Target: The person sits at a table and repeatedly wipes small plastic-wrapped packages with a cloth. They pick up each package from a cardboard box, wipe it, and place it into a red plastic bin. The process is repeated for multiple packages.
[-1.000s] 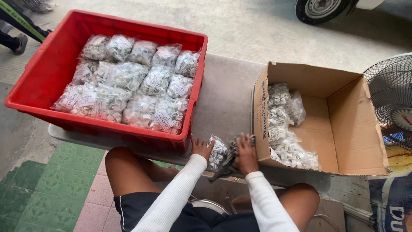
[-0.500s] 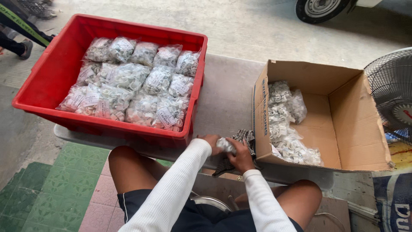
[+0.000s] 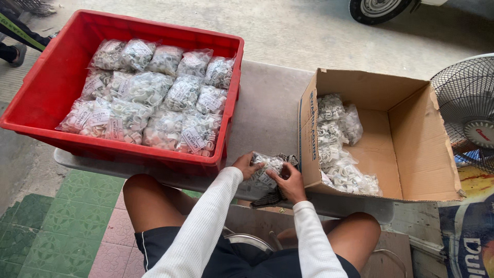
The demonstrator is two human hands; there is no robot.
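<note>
Both my hands grip one clear plastic bag of small white clips (image 3: 267, 166) just above the front edge of the grey table (image 3: 267, 116). My left hand (image 3: 245, 164) holds its left side and my right hand (image 3: 289, 181) its right side, over a dark striped cloth (image 3: 275, 196). A red plastic crate (image 3: 51, 87) packed with several similar bags (image 3: 154, 98) stands to the left. An open cardboard box (image 3: 411, 149) on the right holds a few more bags (image 3: 337, 144) along its left wall.
A standing fan (image 3: 465, 110) is at the far right and a vehicle wheel (image 3: 381, 9) at the top. Another person's foot and dark trouser leg (image 3: 13, 49) show at the upper left. Green and pink floor tiles (image 3: 62, 231) lie below my knees.
My hands have closed together around the bag and pulled it slightly left, from beside the box's front corner to between the crate and the box.
</note>
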